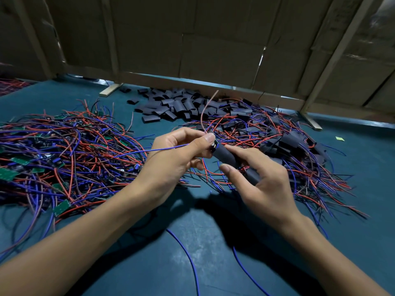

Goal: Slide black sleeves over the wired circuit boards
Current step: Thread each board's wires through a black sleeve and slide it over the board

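left hand (178,152): pinches the end of a wired board (214,144), thumb on top
right hand (261,178): fingers curled round a black sleeve (226,155), sleeve mouth at the board
bare boards (53,159): tangled pile, left on the bench (171,253)
loose sleeves (171,105): heap at back, centre
sleeved boards (288,144): pile on right
backdrop: cardboard wall (213,39)

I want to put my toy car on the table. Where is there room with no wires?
The table is bare nearest the person, between the forearms, with two blue wires crossing it. Far right is bare too, around a green scrap. Crowded: bare boards left, sleeved boards right, black sleeves behind.
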Demonstrator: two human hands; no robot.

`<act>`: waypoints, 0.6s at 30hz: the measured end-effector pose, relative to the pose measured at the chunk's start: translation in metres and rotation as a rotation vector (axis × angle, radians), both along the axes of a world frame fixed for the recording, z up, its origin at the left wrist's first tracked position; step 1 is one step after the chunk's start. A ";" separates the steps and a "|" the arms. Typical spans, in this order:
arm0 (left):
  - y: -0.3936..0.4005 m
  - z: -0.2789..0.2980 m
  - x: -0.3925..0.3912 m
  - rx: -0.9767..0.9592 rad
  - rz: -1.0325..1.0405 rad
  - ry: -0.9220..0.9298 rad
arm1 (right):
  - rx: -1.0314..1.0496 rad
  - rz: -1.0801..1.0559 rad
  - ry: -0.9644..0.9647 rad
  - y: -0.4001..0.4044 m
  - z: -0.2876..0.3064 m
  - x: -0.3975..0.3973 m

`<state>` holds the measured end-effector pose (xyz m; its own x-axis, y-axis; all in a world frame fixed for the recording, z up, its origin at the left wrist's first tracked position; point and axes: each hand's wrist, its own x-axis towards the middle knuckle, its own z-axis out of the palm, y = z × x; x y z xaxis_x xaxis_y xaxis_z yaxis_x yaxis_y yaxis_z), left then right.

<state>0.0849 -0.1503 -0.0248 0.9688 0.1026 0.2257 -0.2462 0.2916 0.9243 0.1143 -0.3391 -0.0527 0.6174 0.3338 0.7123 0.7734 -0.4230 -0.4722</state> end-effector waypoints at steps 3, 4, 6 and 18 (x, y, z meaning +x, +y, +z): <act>-0.001 0.001 -0.001 -0.011 0.009 0.030 | -0.004 0.009 -0.041 0.000 -0.001 0.000; -0.001 0.001 -0.001 -0.007 0.015 0.039 | -0.006 0.010 -0.054 0.000 -0.001 0.000; -0.003 0.000 -0.002 0.015 0.030 0.048 | -0.002 0.017 -0.070 0.001 -0.001 0.000; -0.008 -0.019 -0.004 0.387 0.238 -0.015 | -0.013 -0.073 -0.151 0.002 -0.003 0.003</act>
